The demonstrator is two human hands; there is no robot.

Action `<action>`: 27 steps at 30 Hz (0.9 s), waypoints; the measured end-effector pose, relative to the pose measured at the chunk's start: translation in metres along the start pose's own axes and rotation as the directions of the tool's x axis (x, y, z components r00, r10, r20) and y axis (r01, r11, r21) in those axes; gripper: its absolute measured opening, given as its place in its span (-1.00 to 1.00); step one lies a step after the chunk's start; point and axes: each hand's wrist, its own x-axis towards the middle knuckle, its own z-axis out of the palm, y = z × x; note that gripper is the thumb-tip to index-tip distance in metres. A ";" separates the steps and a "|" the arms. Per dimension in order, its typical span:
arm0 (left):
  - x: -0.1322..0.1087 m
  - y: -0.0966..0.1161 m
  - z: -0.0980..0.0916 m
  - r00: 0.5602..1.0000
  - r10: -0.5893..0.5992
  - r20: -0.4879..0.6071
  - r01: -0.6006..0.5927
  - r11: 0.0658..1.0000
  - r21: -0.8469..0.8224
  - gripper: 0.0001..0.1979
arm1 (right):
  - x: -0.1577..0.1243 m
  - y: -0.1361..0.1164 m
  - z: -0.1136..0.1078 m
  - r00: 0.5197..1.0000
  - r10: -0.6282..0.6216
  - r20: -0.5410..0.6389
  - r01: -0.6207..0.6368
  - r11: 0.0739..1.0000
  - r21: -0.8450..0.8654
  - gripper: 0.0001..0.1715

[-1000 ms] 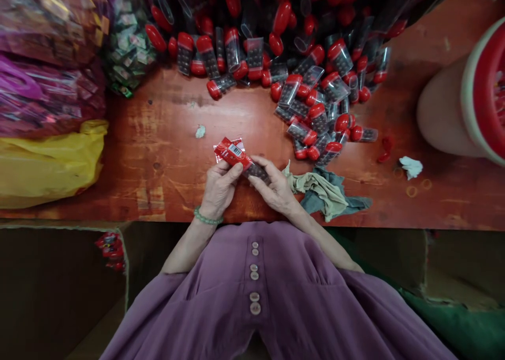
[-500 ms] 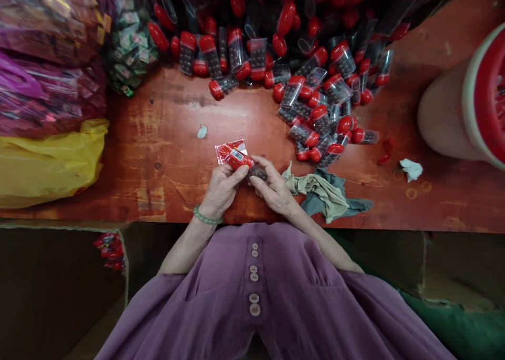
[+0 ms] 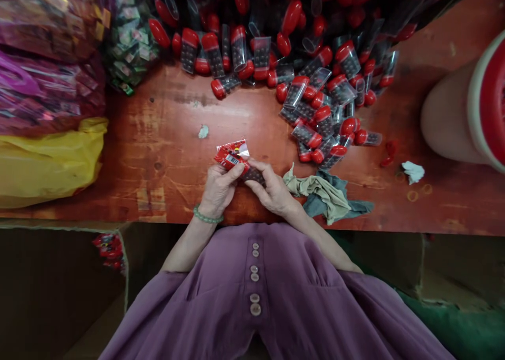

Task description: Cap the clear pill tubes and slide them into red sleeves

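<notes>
Both my hands meet at the near edge of a worn red-brown table (image 3: 165, 139). My left hand (image 3: 218, 190), with a green bead bracelet at the wrist, pinches a red printed wrapper (image 3: 231, 154) that sits over the red end of a small clear tube of dark beads (image 3: 253, 175). My right hand (image 3: 272, 190) grips the tube's dark body from the right. The tube lies slanted between my fingers, its lower end hidden under them.
A big heap of similar red-capped clear tubes (image 3: 315, 86) covers the far middle and right. Bags of wrapped goods (image 3: 47, 81) and a yellow bag (image 3: 47, 160) lie at the left. Crumpled cloths (image 3: 327, 194) lie beside my right hand. A large red-and-cream roll (image 3: 465, 107) stands at right.
The wrapper has slid further down over the tube's red end and now looks crumpled. My hands have drawn slightly closer together.
</notes>
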 end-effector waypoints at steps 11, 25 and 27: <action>-0.001 -0.001 0.008 0.999 0.052 0.009 -0.052 0.997 0.050 -0.70 | 0.006 0.000 0.002 0.977 0.213 -0.010 -0.195 0.912 0.361 -0.59; -0.002 -0.007 0.003 0.995 0.093 0.039 -0.093 0.996 0.010 -0.57 | 0.014 -0.002 0.017 0.957 0.290 -0.011 -0.241 0.816 0.525 -0.55; -0.002 -0.011 0.007 0.996 0.091 -0.002 -0.091 0.996 0.018 -0.57 | 0.016 -0.003 0.021 0.954 0.295 -0.047 -0.223 0.808 0.545 -0.54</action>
